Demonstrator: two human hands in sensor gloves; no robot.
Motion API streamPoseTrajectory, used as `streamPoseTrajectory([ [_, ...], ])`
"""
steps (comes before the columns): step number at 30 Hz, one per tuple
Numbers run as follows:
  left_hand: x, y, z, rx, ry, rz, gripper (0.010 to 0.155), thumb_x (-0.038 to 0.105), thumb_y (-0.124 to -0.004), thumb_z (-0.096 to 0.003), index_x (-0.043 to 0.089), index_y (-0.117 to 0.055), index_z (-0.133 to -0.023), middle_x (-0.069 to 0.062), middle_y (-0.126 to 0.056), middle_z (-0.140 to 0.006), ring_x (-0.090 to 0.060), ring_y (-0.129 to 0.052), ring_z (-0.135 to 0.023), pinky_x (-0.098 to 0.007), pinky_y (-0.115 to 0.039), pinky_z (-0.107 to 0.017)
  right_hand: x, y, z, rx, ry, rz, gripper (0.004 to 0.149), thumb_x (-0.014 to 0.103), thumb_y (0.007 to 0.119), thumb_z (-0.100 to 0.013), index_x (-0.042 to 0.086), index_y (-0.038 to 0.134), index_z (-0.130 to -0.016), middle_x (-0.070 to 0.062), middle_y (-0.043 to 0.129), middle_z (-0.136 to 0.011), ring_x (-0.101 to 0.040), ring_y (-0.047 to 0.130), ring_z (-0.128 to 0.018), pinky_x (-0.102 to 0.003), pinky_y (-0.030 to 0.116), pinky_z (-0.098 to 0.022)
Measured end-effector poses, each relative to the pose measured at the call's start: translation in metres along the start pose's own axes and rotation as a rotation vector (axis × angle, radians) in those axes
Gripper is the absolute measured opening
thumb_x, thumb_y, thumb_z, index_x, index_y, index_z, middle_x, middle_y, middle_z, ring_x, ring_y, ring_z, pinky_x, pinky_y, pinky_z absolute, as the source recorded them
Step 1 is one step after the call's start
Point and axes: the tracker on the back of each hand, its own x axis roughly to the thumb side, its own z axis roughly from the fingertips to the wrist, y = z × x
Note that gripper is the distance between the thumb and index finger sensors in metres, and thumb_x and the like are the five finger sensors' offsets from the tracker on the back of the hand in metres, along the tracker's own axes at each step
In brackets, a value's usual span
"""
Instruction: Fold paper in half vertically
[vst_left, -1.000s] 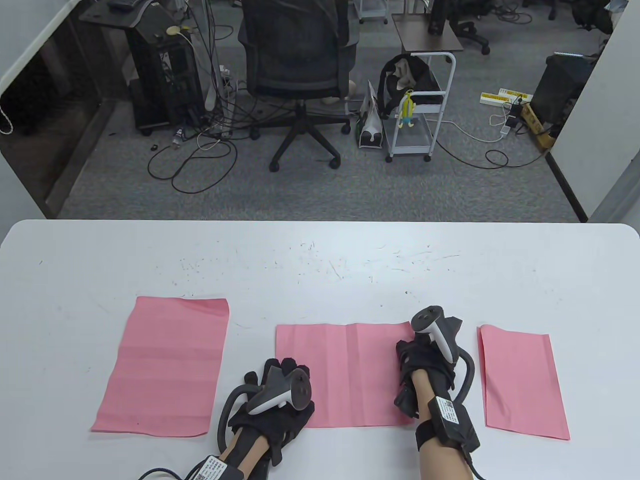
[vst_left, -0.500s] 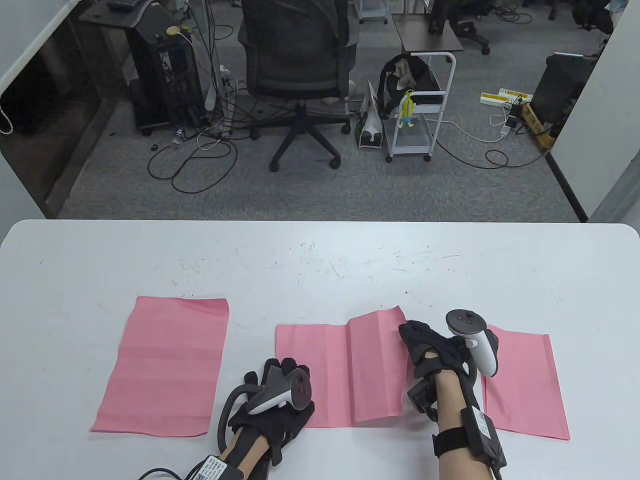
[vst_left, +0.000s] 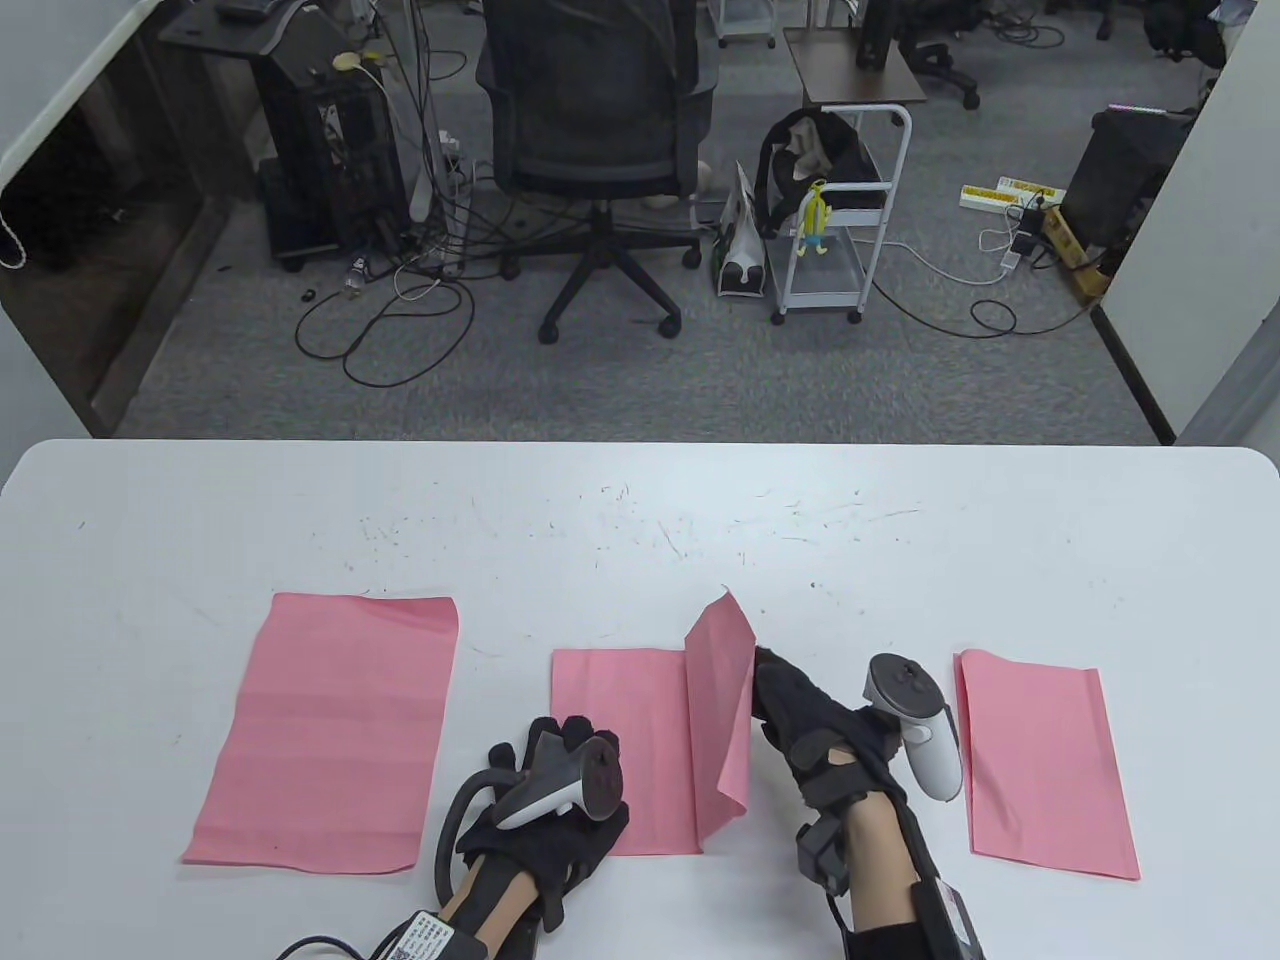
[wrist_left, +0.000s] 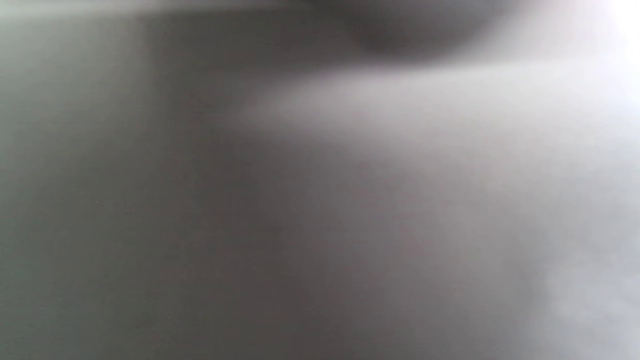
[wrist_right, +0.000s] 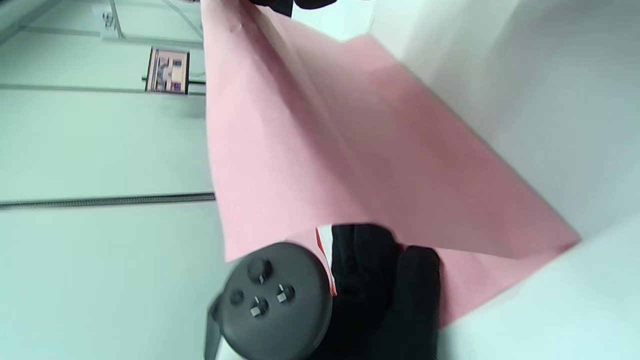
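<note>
The middle pink paper (vst_left: 620, 745) lies on the white table (vst_left: 640, 520). Its right half (vst_left: 722, 700) stands lifted and swung toward the left along a vertical crease. My right hand (vst_left: 768, 680) pinches that raised edge. In the right wrist view the lifted sheet (wrist_right: 325, 150) fills the middle, with my right fingertips (wrist_right: 280, 5) at its top edge. My left hand (vst_left: 572, 732) rests flat on the paper's near left part, and it also shows in the right wrist view (wrist_right: 385, 290). The left wrist view is a grey blur.
A full pink sheet (vst_left: 330, 730) lies at the left. A narrower pink sheet (vst_left: 1045, 765) lies at the right, close to my right forearm. The table's far edge (vst_left: 640, 445) runs beyond; an office chair (vst_left: 600, 150) stands on the floor behind it.
My right hand lifted the paper's right edge off the table and carried it up and to the left; the right half now stands nearly upright. The left hand has not moved.
</note>
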Motion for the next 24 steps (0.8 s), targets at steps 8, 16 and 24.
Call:
streamPoseTrajectory([
  [8,0.000,0.000,0.000,0.000,-0.001,0.000,0.078,0.067,-0.032,-0.0507,0.035,0.009,-0.110,0.001,0.015,-0.118,-0.034,0.009,-0.111,-0.068,-0.010,-0.079,0.002,0.049,-0.019,0.021,0.112,0.474,0.061,0.048,0.060,-0.053,0.027,0.046,-0.108,-0.006,0.043,-0.117,-0.037,0.034,-0.109,-0.061,0.035,-0.077],
  [16,0.000,0.000,0.000,0.003,-0.003,0.003,0.078,0.067,-0.032,-0.0507,0.035,0.009,-0.110,0.001,0.015,-0.118,-0.034,0.009,-0.111,-0.068,-0.009,-0.079,-0.019,0.094,-0.038,-0.014,0.366,1.106,0.067,0.049,0.062,-0.052,0.036,0.027,-0.107,0.003,0.019,-0.117,-0.028,0.017,-0.109,-0.058,0.023,-0.078],
  [24,0.000,0.000,0.000,0.001,-0.003,0.003,0.079,0.067,-0.032,-0.0507,0.035,0.009,-0.110,0.001,0.015,-0.118,-0.034,0.010,-0.111,-0.068,-0.009,-0.079,-0.024,0.095,-0.039,-0.005,0.378,1.101,0.066,0.050,0.059,-0.052,0.036,0.024,-0.106,0.006,0.012,-0.115,-0.025,0.009,-0.107,-0.056,0.016,-0.077],
])
